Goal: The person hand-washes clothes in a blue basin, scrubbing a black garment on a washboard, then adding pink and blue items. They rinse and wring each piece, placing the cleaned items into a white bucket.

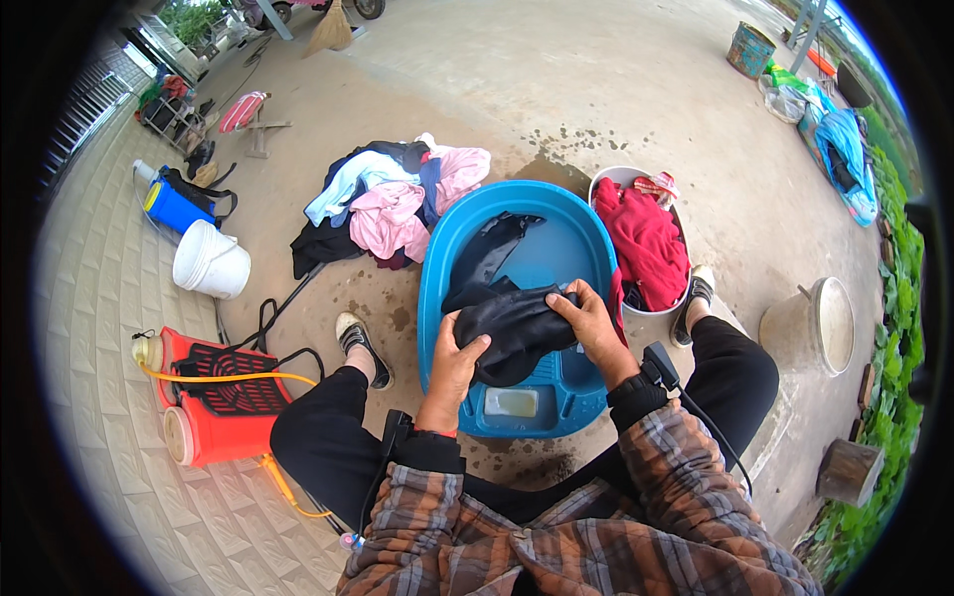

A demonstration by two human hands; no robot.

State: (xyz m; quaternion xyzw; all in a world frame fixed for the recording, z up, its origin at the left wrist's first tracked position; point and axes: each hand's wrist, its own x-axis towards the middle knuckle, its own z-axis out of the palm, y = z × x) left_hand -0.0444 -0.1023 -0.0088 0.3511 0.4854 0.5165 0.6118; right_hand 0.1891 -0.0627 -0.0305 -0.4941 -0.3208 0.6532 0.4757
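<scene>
Between my knees stands a blue plastic washtub (441, 298) with a ridged washboard at its near end. Cloudy water (555, 249) lies in it. My left hand (451, 365) and my right hand (596, 328) grip a wet black garment (514, 328) from its two sides, thumbs on top, above the washboard. The rest of the dark cloth (488, 249) trails down into the water at the far left of the tub. A pale bar of soap (511, 402) sits in the tub's near recess.
A white basin (607, 175) with red clothes (645, 242) touches the tub's right side. Left of the tub lies a heap of pink, light blue and black clothes (387, 212). A red backpack sprayer (231, 439), a white bucket (212, 261) and a lidded bucket (801, 328) stand around me.
</scene>
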